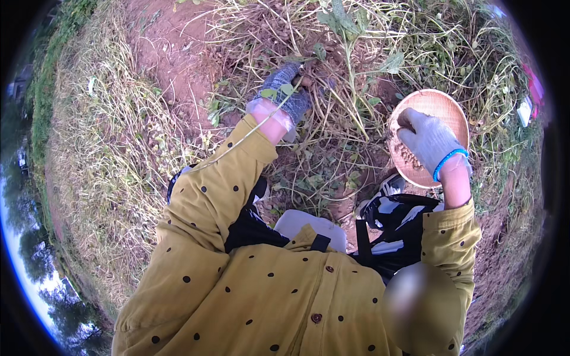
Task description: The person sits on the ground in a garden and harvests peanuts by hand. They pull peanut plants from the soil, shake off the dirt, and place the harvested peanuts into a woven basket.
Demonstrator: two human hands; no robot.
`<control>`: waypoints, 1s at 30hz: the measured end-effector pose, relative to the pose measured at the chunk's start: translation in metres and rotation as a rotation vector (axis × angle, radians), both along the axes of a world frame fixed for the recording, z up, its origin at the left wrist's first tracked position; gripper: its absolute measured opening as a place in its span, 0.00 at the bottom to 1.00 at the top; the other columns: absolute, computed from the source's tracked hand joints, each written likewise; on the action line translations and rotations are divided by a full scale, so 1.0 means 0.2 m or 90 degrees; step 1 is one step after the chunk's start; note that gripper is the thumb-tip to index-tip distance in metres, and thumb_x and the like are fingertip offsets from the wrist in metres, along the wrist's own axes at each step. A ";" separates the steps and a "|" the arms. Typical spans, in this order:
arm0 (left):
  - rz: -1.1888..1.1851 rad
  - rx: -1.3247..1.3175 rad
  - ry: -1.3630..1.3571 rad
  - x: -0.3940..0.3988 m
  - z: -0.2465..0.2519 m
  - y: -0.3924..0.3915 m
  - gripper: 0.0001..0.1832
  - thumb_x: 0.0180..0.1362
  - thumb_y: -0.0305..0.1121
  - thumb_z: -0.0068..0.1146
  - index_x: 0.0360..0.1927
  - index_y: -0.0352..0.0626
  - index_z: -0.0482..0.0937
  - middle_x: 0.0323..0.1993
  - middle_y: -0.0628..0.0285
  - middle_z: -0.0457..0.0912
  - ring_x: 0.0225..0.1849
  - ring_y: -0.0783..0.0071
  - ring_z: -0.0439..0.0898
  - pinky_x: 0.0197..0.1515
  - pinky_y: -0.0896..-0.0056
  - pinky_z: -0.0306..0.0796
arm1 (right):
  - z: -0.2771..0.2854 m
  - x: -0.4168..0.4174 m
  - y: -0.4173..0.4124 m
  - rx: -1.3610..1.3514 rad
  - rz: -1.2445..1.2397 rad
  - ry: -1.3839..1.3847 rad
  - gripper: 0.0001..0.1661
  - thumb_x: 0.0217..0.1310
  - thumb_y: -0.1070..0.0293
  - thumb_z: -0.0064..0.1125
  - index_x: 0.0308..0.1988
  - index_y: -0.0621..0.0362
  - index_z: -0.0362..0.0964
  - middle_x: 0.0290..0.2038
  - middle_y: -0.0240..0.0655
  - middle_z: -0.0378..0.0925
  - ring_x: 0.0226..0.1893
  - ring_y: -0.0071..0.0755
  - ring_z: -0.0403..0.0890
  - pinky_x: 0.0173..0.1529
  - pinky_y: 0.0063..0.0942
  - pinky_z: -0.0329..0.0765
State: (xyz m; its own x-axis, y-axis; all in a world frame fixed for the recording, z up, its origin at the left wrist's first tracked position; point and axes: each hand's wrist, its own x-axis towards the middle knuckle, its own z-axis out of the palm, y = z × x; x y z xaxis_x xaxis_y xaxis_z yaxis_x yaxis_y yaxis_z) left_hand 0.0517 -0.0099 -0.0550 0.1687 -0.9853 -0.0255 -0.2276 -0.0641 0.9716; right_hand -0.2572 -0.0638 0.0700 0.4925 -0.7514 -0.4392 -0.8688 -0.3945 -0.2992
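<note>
My left hand (287, 91), in a blue-grey knit glove over a clear plastic one, grips a clump of uprooted peanut plants (331, 91). Leaves and stems partly cover its fingers. My right hand (427, 138), wearing a pale, soiled glove with a blue cuff, is over a round woven basket (456, 107). Its thumb and fingers are curled near the basket's left side; whether anything is between them is hidden. Small tan peanut pods (409, 156) lie in the basket below that hand.
A broad-leaved green weed (349, 53) rises beyond the clump. Dry vines (111, 147) cover the ground at left, beside bare reddish soil (171, 62). My shoe (385, 191) is close to the basket. A white plastic object (311, 227) is between my legs. Pink and white items (530, 95) lie far right.
</note>
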 end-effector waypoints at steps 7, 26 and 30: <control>-0.080 0.009 -0.050 -0.15 0.15 0.02 0.21 0.65 0.17 0.41 0.61 0.41 0.69 0.43 0.57 0.81 0.41 0.72 0.79 0.41 0.76 0.76 | 0.00 0.07 0.02 -0.230 -0.072 -0.228 0.14 0.62 0.61 0.59 0.43 0.58 0.77 0.36 0.46 0.80 0.43 0.51 0.82 0.45 0.43 0.78; -0.318 0.040 -0.375 -0.20 0.14 0.05 0.38 0.53 0.47 0.65 0.67 0.49 0.66 0.62 0.53 0.74 0.62 0.56 0.74 0.65 0.62 0.68 | -0.07 0.39 0.09 -0.014 -0.059 -0.401 0.18 0.59 0.58 0.63 0.42 0.60 0.73 0.36 0.47 0.81 0.38 0.55 0.82 0.42 0.42 0.77; -0.279 0.107 0.001 -0.23 0.10 0.04 0.33 0.55 0.45 0.64 0.64 0.48 0.70 0.59 0.55 0.78 0.58 0.58 0.77 0.62 0.63 0.71 | -0.07 0.42 0.14 -0.105 0.023 -0.334 0.22 0.57 0.52 0.65 0.42 0.57 0.72 0.36 0.46 0.82 0.40 0.53 0.83 0.43 0.44 0.78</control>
State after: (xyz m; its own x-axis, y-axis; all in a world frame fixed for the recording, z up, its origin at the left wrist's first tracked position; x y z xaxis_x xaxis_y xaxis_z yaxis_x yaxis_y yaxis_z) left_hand 0.0065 -0.0025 -0.0355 -0.2622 -0.9460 -0.1907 -0.2668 -0.1188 0.9564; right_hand -0.1737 -0.0363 0.0556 0.6398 -0.7685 -0.0050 -0.6048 -0.4995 -0.6203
